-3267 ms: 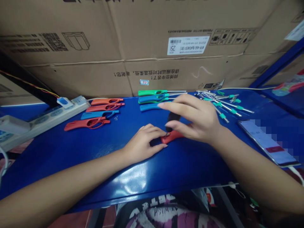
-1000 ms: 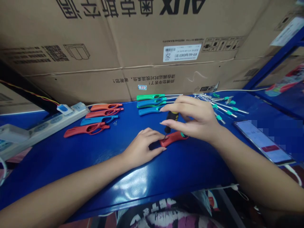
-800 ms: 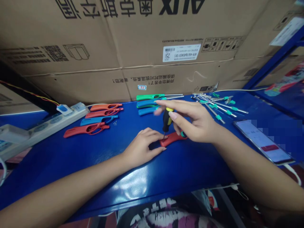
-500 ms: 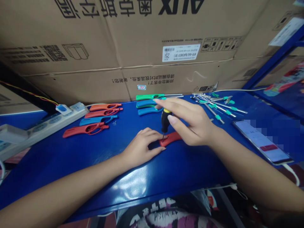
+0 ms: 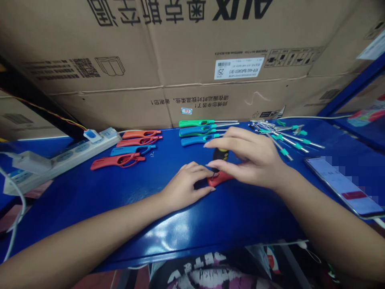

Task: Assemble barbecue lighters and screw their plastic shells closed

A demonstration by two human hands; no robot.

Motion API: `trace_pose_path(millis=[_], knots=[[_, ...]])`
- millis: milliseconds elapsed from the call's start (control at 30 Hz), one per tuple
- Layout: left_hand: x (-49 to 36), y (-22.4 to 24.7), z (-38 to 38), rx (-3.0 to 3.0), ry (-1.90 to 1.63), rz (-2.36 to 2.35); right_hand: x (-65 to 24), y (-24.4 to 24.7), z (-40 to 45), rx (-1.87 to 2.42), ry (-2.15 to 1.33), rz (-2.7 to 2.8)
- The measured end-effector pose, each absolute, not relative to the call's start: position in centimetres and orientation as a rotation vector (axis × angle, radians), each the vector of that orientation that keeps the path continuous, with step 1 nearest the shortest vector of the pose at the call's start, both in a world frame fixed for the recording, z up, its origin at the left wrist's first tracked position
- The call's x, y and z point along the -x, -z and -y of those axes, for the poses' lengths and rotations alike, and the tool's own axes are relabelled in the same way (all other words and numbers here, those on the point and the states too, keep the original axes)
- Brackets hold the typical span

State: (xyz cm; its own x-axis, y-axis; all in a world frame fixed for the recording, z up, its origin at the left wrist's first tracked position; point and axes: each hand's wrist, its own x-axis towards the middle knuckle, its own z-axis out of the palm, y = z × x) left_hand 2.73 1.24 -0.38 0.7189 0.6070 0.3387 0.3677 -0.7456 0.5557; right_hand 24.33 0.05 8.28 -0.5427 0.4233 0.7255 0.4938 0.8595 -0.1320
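Note:
A red lighter casing [image 5: 221, 177] lies on the blue table, its right part hidden under my right hand [image 5: 255, 158]. My left hand [image 5: 189, 186] rests on the table, with thumb and fingertips closed about the casing's left end. In my right hand a black and yellow screwdriver [image 5: 220, 155] stands nearly upright, gripped between thumb and fingers. Its tip meets the casing close to my left fingertips; any screw there is too small to make out.
At the left lie several lighter casings [image 5: 118, 161] beside small screws [image 5: 152, 154] and a power strip [image 5: 67, 158]. Green and blue lighters [image 5: 195, 130] with metal tubes sit at the back. Loose metal tubes [image 5: 290, 140] and a phone [image 5: 343, 184] are at the right. A cardboard box [image 5: 186, 48] stands behind.
My right thumb and fingers have shifted around the screwdriver handle, while its tip stays on the casing. My left hand keeps its hold. The whole view has moved slightly.

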Motion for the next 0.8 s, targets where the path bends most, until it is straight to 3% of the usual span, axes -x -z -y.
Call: trace_pose_path(millis=[100,233,400,533,700,800], knots=[[-2.7,0.4,-1.22,-2.461,-0.708,-0.749,-24.5,-8.4,-0.01,0.708,0.217,2.222],[-2.72,0.36,-1.2,-2.453,-0.691,-0.752,-24.41,-8.57,0.06,0.67,-0.074,2.23],[-2.73,0.24,-1.21,-2.448,-0.699,-0.761,-24.21,-8.36,-0.08,0.767,0.106,2.198],[-2.73,0.26,-1.28,-2.452,-0.693,-0.749,-24.05,-8.23,-0.24,0.656,-0.129,2.22],[-2.72,0.54,-1.46,-2.466,-0.742,-0.711,-24.37,-8.04,-0.59,0.674,0.201,2.17],[-2.7,0.52,-1.48,-2.476,-0.736,-0.719,-24.5,-8.11,-0.66,0.612,-0.078,2.248]])
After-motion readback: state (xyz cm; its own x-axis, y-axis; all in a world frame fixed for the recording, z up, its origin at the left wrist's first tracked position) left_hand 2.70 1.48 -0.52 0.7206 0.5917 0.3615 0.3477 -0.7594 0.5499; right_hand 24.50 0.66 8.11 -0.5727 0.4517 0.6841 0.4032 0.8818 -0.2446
